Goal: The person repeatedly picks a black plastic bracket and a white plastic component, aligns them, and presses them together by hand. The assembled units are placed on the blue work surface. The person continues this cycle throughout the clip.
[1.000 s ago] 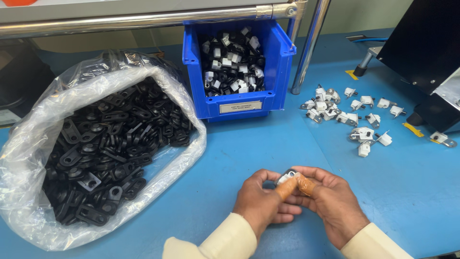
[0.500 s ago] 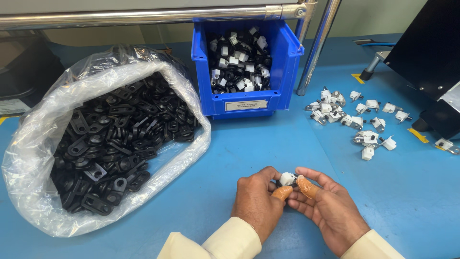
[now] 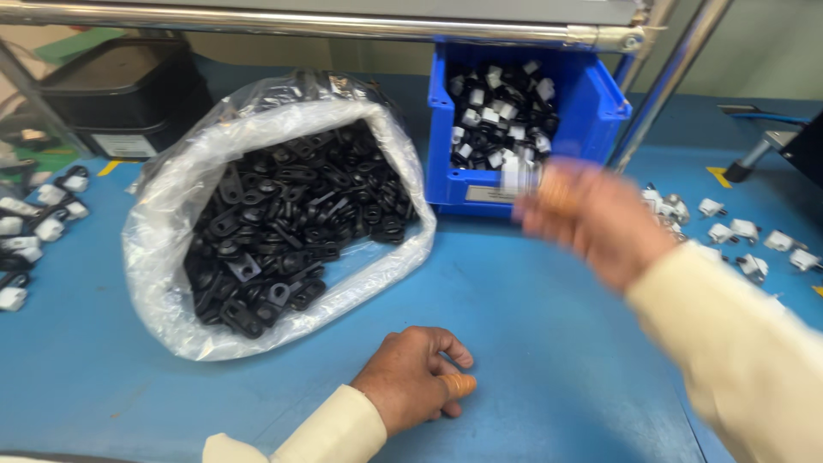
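Observation:
My right hand [image 3: 591,219] is raised and blurred in front of the blue bin [image 3: 600,111], pinching a small white part [image 3: 513,176] at its fingertips. The bin holds several small black-and-white assembled pieces [image 3: 501,116]. My left hand [image 3: 416,377] rests on the blue table near the front edge, fingers curled, nothing visible in it. It lies just below the open clear plastic bag [image 3: 171,291] filled with several black plastic clips [image 3: 283,223].
Loose white parts [image 3: 746,236] lie at the right, others [image 3: 34,223] at the far left. A black tray [image 3: 120,94] stands at the back left. A metal rail [image 3: 343,26] and slanted post [image 3: 669,77] cross above the bin.
Both hands were together over the table holding a small part. Now the right hand has swung up toward the blue bin with the part, and the left hand has dropped onto the table.

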